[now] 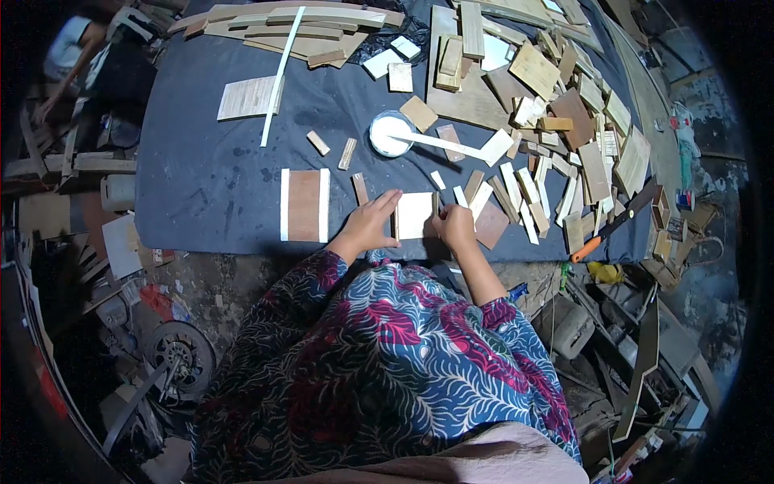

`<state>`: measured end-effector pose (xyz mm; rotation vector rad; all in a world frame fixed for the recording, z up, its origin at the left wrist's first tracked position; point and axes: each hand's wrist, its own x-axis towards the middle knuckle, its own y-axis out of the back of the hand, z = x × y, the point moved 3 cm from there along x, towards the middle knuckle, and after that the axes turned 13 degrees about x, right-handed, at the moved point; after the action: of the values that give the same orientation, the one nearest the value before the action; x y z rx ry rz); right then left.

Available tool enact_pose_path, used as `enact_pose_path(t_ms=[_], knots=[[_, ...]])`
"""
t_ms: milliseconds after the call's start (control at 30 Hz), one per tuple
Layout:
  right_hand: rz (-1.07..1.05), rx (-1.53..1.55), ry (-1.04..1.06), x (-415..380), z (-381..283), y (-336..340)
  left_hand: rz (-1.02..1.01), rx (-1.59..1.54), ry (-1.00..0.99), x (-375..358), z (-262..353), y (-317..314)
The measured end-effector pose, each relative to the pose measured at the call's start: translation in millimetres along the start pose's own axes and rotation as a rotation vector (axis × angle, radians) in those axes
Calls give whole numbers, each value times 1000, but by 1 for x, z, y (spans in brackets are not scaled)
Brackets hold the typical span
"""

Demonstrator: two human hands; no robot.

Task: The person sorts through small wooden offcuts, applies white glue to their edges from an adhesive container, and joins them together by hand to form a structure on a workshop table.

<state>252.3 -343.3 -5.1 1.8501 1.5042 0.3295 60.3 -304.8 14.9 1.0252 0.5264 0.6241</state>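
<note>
A small pale wood panel (417, 215) lies near the table's front edge, with a thin brown strip along its left side. My left hand (372, 223) holds that left side, its fingers at the far end and its thumb at the near end. At the opposite side, my right hand (457, 229) is closed in a pinch on a thin wooden strip (436, 203), which stands along the panel's right edge. Farther left lies a brown panel (304, 206) with white strips down two sides. A small wood block (359, 189) rests just beyond my left hand.
A tub of white paste (392, 134) stands ahead, a flat stick (446, 145) across it. Offcuts (556, 121) are heaped at the right, near an orange-handled saw (597, 236). Long boards (298, 32) lie at the back. A person's arm (76, 68) shows at far left.
</note>
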Motion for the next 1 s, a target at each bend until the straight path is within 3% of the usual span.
enact_pose_path(t_ms=[333,400,467,533,800,833,900,1000], knots=[[12,56,-56,0,7,21,14,-12,-28,-2,-2,-7],[179,77,-58,6,16,33,17,-21,-31,-2,-2,-8],[198,89,-113,6,20,42,17,-24,-35,-2,-2,-9],[85,-153,55,7,15,46,5,-17,-32,-1,-1,-7],[260,-331,-39,13,27,49,-5,-28,-25,3,3,-3],[266,-227,13,17,35,50,-30,-41,-32,5,4,-2],[256,77,-79,21,58,54,-94,-40,-26,8,6,6],[223,480,-138,25,66,58,-23,-62,13,12,1,6]])
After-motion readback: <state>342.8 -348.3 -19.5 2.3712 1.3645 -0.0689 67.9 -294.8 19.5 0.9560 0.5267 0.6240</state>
